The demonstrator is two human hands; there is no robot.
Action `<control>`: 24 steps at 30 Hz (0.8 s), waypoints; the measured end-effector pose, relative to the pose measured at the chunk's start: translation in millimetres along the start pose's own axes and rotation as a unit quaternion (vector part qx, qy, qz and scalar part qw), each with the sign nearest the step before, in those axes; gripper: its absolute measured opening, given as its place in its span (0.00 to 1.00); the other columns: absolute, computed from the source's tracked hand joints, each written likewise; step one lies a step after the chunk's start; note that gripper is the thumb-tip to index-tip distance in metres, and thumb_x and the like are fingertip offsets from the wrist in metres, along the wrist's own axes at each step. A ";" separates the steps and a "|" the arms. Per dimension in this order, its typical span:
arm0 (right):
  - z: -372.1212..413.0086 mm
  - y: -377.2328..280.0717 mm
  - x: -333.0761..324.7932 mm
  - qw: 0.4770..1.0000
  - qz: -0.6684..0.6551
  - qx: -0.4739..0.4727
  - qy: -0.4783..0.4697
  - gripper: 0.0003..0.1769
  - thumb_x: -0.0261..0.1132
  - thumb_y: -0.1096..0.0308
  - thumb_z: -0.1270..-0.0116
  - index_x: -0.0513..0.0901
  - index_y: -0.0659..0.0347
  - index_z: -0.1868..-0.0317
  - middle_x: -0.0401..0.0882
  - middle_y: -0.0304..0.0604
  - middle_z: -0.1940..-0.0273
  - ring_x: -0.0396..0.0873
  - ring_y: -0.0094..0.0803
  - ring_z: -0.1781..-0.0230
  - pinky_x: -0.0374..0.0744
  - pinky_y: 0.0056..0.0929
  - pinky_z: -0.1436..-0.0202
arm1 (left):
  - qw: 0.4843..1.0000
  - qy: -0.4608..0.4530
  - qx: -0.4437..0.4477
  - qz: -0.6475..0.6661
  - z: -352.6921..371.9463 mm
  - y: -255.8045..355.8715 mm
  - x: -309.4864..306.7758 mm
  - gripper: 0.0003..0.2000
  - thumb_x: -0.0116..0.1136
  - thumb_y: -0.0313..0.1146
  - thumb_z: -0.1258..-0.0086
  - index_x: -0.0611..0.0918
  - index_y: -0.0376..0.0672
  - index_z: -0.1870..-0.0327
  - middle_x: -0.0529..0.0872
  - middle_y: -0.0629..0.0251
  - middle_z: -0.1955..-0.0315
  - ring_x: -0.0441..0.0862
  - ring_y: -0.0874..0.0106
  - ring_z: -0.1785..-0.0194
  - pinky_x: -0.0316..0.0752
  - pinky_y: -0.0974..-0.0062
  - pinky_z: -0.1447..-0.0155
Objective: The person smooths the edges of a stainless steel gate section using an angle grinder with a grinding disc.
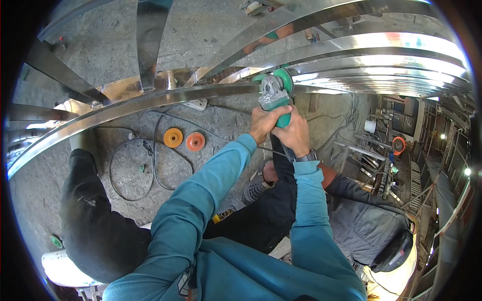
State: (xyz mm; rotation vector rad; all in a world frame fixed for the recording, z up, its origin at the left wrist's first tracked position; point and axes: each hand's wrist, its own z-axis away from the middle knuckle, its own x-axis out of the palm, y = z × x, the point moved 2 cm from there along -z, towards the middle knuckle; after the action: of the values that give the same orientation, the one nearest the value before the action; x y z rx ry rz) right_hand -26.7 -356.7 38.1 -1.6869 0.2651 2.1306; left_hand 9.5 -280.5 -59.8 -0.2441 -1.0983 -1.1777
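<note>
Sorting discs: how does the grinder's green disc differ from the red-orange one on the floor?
The green disc is mounted on the grinder; the red-orange disc lies loose on the floor. The green disc stands tilted at the rail; the red-orange disc lies flat. Both are round.

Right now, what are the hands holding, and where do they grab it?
Both the left hand and the right hand grip the grinder by its green body.

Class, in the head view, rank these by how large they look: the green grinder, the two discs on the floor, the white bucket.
1. green grinder
2. orange disc and red disc: they look alike, so tied
3. white bucket: smallest in view, but it stands farther off, so its real size is unsure
</note>
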 end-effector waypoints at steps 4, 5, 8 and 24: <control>6.4 11.6 5.6 0.999 0.004 0.024 -0.025 0.35 0.78 0.59 0.55 0.76 0.59 0.46 0.86 0.63 0.62 0.83 0.65 0.59 0.81 0.56 0.56 | 1.000 0.013 -0.017 -0.021 -1.3 -18.2 0.5 0.28 0.79 0.45 0.45 0.86 0.34 0.48 0.88 0.57 0.51 0.86 0.67 0.50 0.81 0.68 0.46; 12.6 14.4 5.3 0.999 -0.007 0.035 -0.033 0.35 0.77 0.59 0.55 0.75 0.59 0.45 0.86 0.63 0.61 0.83 0.65 0.59 0.80 0.57 0.55 | 0.999 0.022 -0.024 -0.025 0.2 -27.8 1.3 0.28 0.79 0.45 0.45 0.86 0.33 0.48 0.88 0.57 0.51 0.86 0.67 0.51 0.82 0.68 0.47; 19.4 31.3 11.1 0.999 0.014 0.026 -0.034 0.35 0.77 0.60 0.54 0.75 0.59 0.45 0.85 0.64 0.63 0.83 0.66 0.59 0.80 0.57 0.55 | 0.998 0.025 -0.046 -0.017 5.8 -35.9 4.9 0.28 0.79 0.45 0.45 0.85 0.34 0.48 0.88 0.57 0.51 0.86 0.67 0.51 0.81 0.68 0.46; 1.6 16.4 3.8 1.000 0.018 -0.023 -0.009 0.34 0.77 0.61 0.55 0.75 0.58 0.47 0.85 0.63 0.65 0.83 0.66 0.62 0.81 0.58 0.59 | 1.000 0.002 0.008 0.007 -4.2 -22.0 3.5 0.27 0.77 0.43 0.42 0.85 0.34 0.47 0.88 0.57 0.52 0.86 0.68 0.51 0.82 0.69 0.47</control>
State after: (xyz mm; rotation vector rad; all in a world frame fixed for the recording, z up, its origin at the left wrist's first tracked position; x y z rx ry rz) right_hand -35.8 -370.1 33.2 -1.6988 0.2445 2.1936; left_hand -6.5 -294.7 -67.2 -0.2369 -1.1006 -1.1558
